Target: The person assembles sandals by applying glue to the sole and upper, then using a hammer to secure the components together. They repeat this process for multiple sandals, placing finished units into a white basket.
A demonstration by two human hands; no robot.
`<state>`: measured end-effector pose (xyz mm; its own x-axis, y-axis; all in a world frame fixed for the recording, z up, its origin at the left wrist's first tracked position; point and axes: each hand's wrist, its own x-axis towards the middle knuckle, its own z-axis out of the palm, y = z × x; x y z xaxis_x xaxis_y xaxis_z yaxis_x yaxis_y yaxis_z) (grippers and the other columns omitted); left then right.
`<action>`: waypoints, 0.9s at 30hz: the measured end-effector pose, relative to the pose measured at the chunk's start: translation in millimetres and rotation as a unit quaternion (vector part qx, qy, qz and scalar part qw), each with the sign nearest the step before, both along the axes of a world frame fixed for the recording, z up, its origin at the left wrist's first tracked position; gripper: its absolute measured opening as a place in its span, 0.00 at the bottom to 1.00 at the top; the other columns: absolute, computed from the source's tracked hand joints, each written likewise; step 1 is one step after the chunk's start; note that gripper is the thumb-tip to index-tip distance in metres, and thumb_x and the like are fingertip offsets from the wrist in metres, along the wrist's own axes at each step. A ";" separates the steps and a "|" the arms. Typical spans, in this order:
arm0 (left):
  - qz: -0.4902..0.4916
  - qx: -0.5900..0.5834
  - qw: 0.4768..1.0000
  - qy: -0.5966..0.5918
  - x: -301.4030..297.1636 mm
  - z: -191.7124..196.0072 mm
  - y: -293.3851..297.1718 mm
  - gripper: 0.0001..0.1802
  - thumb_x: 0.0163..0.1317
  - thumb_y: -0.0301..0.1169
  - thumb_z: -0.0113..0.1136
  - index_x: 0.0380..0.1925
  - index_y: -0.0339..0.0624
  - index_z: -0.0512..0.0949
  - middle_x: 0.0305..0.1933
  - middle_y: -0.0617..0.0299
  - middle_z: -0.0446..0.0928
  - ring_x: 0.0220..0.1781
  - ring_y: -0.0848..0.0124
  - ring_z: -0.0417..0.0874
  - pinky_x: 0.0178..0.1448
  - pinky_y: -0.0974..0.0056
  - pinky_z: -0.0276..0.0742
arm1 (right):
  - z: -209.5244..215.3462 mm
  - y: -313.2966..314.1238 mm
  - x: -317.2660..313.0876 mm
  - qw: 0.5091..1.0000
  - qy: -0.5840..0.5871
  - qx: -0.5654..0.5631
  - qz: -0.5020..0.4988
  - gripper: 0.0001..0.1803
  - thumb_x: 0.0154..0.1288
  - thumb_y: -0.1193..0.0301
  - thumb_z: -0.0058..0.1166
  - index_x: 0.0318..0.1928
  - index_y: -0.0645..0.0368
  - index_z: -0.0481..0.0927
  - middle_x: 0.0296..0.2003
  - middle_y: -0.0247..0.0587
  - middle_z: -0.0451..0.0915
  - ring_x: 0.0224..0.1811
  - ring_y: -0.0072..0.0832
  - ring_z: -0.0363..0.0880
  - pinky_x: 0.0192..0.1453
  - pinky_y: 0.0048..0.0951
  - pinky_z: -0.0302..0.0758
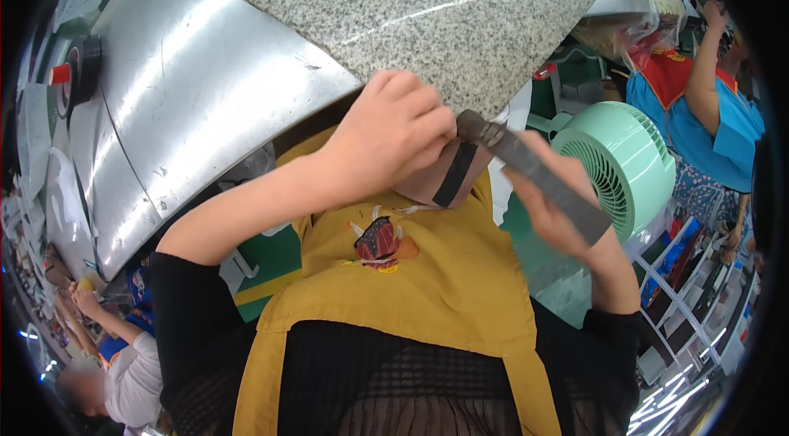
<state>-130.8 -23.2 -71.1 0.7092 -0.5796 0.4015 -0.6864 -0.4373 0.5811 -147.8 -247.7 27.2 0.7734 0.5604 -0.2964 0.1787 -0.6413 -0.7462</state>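
Observation:
My left hand (393, 133) is closed, its fingers curled over a pinkish-brown piece (417, 183) with a black stripe, close in front of my apron. What the fingertips pinch is partly hidden. Blurred by motion, my right hand (552, 193) is closed around a dark grey bar-shaped tool (546, 177). The tool slants from upper left to lower right, its rounded end close to my left fingertips. I cannot make out its exact kind. The mustard apron (403, 288) with a dark printed figure lies below both hands.
A speckled granite slab (427, 17) lies ahead, beside a shiny metal table (214, 66) on the left. A black round device with a red knob (59, 74) stands at far left. A mint-green fan (616, 169) stands close to my right hand. Other people work on both sides.

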 end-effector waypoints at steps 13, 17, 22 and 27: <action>-0.011 0.038 0.998 0.057 12.8 9.5 -1.9 0.09 0.50 0.27 0.64 0.33 0.47 0.77 0.34 0.65 0.73 0.42 0.64 0.72 0.50 0.61 0.66 | -8.5 -9.6 -2.7 0.998 -0.036 -0.001 -0.058 0.12 0.67 0.76 0.47 0.49 0.66 0.71 0.30 0.49 0.72 0.28 0.45 0.71 0.35 0.32 0.70; -0.007 0.056 0.998 -0.040 6.8 3.2 -2.6 0.13 0.43 0.26 0.62 0.33 0.46 0.77 0.34 0.65 0.72 0.41 0.65 0.72 0.48 0.61 0.67 | -2.0 -9.6 3.1 0.997 -0.007 0.020 -0.077 0.11 0.67 0.75 0.48 0.48 0.65 0.72 0.29 0.49 0.72 0.28 0.45 0.71 0.35 0.33 0.70; -0.034 0.047 0.992 -0.114 5.2 1.3 -2.9 0.15 0.38 0.28 0.58 0.32 0.44 0.76 0.34 0.65 0.70 0.40 0.65 0.72 0.48 0.58 0.70 | -1.3 -7.1 6.6 1.000 0.001 -0.007 -0.009 0.10 0.66 0.75 0.50 0.46 0.65 0.72 0.27 0.47 0.73 0.29 0.40 0.74 0.35 0.34 0.70; -0.040 0.053 0.988 -0.140 5.3 0.9 -2.7 0.15 0.39 0.28 0.58 0.32 0.43 0.75 0.34 0.64 0.70 0.40 0.65 0.72 0.51 0.58 0.70 | 10.8 -6.5 15.1 0.997 -0.068 0.023 0.009 0.14 0.66 0.76 0.51 0.50 0.64 0.71 0.30 0.46 0.75 0.31 0.37 0.75 0.35 0.33 0.71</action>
